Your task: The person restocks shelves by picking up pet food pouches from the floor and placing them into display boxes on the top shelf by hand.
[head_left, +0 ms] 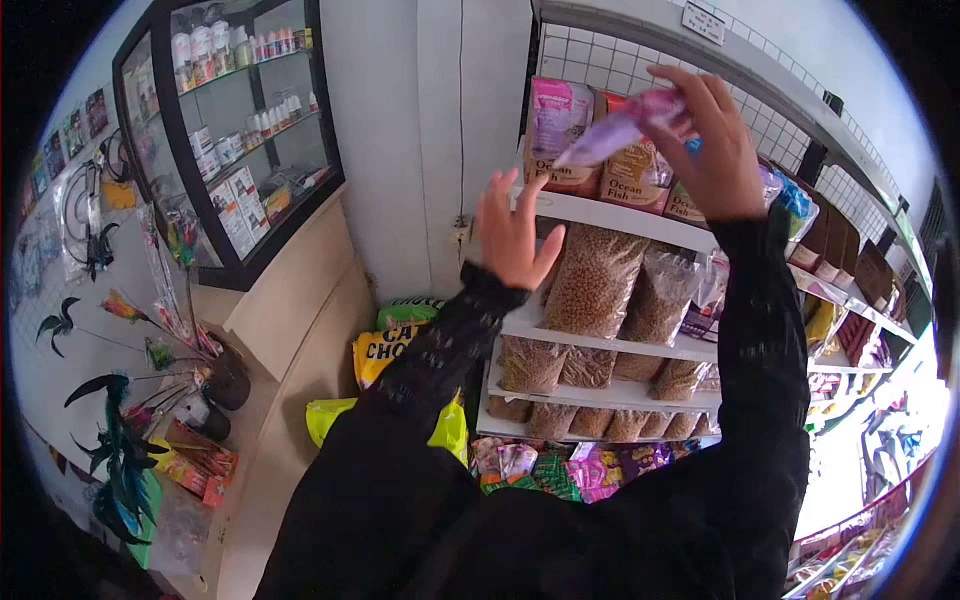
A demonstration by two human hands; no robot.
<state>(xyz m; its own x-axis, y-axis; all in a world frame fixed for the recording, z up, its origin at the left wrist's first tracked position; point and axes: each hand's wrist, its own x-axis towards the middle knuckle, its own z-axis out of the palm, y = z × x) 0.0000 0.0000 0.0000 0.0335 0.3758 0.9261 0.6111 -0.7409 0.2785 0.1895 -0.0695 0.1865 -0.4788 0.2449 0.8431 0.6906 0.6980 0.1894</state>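
White shop shelf (600, 212) of bagged feed: right hand (712, 140) grips a purple packet (615, 128) above it, left hand (512, 232) spread wide, empty, at its front edge.

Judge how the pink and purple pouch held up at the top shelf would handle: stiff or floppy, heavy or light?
Probably floppy: the pouch bends where it juts from the right hand. Likely light, since fingers alone hold it aloft. Its glossy film may be slippery.

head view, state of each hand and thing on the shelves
right hand: raised, fingers shut on purple pouch
purple pouch: held tilted at top shelf
left hand: open, holding nothing
Ocean Fish bags: upright on top shelf
clear kibble bags: standing, full
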